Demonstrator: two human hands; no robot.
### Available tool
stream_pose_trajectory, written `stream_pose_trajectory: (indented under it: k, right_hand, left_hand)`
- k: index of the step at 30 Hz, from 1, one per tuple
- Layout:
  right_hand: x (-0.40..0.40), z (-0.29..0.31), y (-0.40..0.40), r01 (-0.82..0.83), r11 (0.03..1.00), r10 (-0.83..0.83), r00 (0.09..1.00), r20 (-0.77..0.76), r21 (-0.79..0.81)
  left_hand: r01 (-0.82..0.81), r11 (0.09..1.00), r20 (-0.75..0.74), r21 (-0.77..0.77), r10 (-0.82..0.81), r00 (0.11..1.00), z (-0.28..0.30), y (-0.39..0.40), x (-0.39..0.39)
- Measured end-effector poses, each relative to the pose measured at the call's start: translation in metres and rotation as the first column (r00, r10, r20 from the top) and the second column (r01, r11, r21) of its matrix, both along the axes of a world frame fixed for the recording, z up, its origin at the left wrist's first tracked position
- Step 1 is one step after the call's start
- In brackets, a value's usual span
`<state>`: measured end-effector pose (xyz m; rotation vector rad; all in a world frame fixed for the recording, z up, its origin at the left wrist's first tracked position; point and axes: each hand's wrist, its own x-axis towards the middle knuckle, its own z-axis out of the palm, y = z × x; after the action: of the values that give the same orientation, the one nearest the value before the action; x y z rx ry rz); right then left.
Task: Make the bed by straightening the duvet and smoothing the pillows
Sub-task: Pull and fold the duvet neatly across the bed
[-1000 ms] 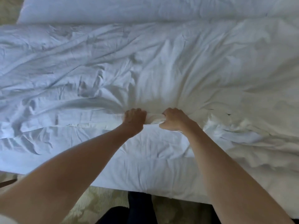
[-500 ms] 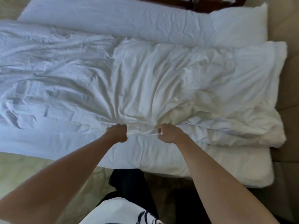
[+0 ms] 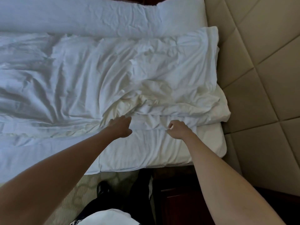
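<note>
Head view, and the duvet [image 3: 113,75] sprawls across the middle of the bed, crumpled, with a thick bunched knot just past the hands at twelve o'clock. Its near edge runs left to right right under the knuckles. Left hand [image 3: 121,127] lies on that edge, fingers stretched out loose and flat, gripping nothing. Right hand [image 3: 177,129] is curled into a fist at three o'clock of the left one, pinching a fold of the duvet edge.

Risk now, as I read it: only one hand has a hold, so a tug would drag the edge askew and tighten that knot instead of flattening it. Pull too hard toward six o'clock and the duvet could slide off the mattress [image 3: 146,153] onto the carpet [image 3: 78,200].

Far side, at twelve o'clock, a long pillow [image 3: 81,15] waits, wrinkled. At three o'clock, the padded headboard [image 3: 259,62] hems the corner in, tight working room.
</note>
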<state>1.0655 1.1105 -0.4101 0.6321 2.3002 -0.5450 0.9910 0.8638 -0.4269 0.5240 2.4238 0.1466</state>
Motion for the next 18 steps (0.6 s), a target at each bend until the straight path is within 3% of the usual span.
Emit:
stream_pose_trajectory:
  k: [2, 3, 5, 8, 10, 13, 15, 18]
  right_hand:
    - [-0.012, -0.008, 0.036, 0.278, 0.956, -0.287, 0.954, -0.092, -0.097]
    - [-0.017, -0.012, 0.055, 0.428, 0.891, -0.446, 0.887, -0.118, -0.152]
    - [-0.028, -0.026, 0.101, 0.664, 0.708, -0.698, 0.71, -0.094, -0.242]
    - [-0.037, -0.048, 0.162, 0.859, 0.372, -0.913, 0.407, 0.03, -0.351]
    - [-0.045, -0.063, 0.2, 0.907, 0.165, -0.969, 0.223, 0.108, -0.386]
    - [-0.064, -0.089, 0.235, 0.863, -0.034, -0.981, 0.066, 0.18, -0.504]
    - [-0.08, -0.114, 0.248, 0.828, -0.099, -0.977, 0.023, 0.211, -0.552]
    - [-0.101, -0.124, 0.252, 0.815, -0.123, -0.976, 0.003, 0.216, -0.566]
  left_hand:
    - [0.051, 0.999, -0.03, 0.001, -0.051, 0.998, -0.005, 0.042, -0.013]
    - [0.081, 0.997, -0.045, -0.006, -0.081, 0.996, -0.008, 0.065, -0.019]
    - [0.147, 0.989, -0.07, -0.028, -0.148, 0.986, -0.016, 0.121, -0.034]
    - [0.232, 0.972, -0.066, -0.031, -0.234, 0.97, -0.028, 0.202, -0.052]
    - [0.293, 0.956, -0.063, -0.019, -0.294, 0.954, -0.041, 0.254, -0.064]
    - [0.369, 0.929, -0.035, -0.023, -0.37, 0.928, -0.062, 0.31, -0.078]
    - [0.386, 0.921, 0.017, -0.058, -0.386, 0.922, -0.075, 0.329, -0.084]
    - [0.351, 0.931, 0.103, -0.098, -0.341, 0.934, -0.096, 0.336, -0.087]
